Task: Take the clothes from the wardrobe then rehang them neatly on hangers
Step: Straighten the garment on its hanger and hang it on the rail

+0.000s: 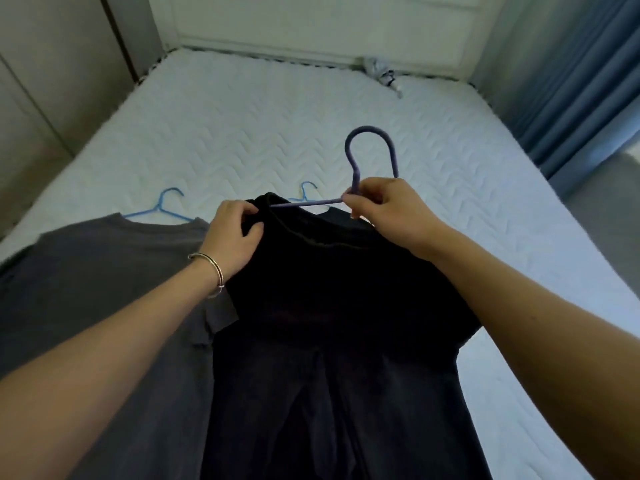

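Observation:
A black garment (339, 306) hangs in front of me over the bed. My left hand (232, 237) grips its collar edge at the left. A purple hanger (370, 147) has one arm going into the collar; its hook points up. My right hand (384, 206) pinches the hanger at the base of the hook. A grey T-shirt (104, 271) lies on the bed at the left on a blue hanger (162, 209). Behind the black garment, a second blue hanger (306, 192) shows only its hook and part of an arm.
The white quilted mattress (277, 126) fills the middle. A white headboard (311, 26) stands at the far end with a small grey crumpled item (381, 71) next to it. Blue curtains (588, 81) hang at the right. A pale wardrobe wall (52, 81) is at the left.

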The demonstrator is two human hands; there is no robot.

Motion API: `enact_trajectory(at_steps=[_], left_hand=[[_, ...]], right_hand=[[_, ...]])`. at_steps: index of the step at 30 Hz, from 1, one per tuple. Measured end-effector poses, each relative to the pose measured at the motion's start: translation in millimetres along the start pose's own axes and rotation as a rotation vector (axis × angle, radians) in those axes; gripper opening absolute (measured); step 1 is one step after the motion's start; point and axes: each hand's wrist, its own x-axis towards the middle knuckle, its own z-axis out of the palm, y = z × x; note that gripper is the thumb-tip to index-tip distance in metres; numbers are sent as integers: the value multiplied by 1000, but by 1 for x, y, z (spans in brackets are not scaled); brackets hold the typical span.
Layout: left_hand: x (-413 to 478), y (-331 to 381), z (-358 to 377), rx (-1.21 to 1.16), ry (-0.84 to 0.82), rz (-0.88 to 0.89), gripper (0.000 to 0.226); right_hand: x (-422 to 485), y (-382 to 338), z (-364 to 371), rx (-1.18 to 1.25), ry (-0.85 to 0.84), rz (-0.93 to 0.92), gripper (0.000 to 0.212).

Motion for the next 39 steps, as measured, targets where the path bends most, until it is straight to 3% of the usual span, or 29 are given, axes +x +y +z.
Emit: enact_trajectory(at_steps=[4, 9, 15, 18, 19, 23, 26, 28, 32, 36, 39], left_hand=[[-37, 69, -79, -60, -20, 23, 39], [-86, 135, -170, -90, -102, 114, 69], [-142, 210, -251, -35, -112, 234, 57], [-162, 249, -282, -35, -101, 263, 25], [-170, 263, -290, -44, -94, 304, 24], [-211, 321, -309, -146, -57, 416, 45], [-239, 345, -322, -3, -160, 396, 62], [-251, 348, -335, 73, -186, 359, 59], [-267, 345, -365, 158, -9, 323, 24], [-279, 334, -400, 195, 211, 297, 19], [-293, 323, -424, 201, 353, 315, 20]], right_hand=[[-62, -87, -43, 93, 101, 33, 21], [-127, -186, -100, 344, 49, 47, 12], [-183, -270, -138, 629, -41, 43, 16], [-203, -302, -157, 801, -27, 65, 20], [-209, -309, -163, 852, 1, 74, 21], [-226, -336, -177, 1006, 115, 38, 30], [-237, -356, -174, 1079, 158, -12, 31], [-245, -368, -170, 1111, 153, -46, 32], [-265, -384, -171, 906, 152, -203, 17], [-282, -401, -179, 610, 141, -410, 22], [-293, -418, -178, 331, 235, -570, 24]])
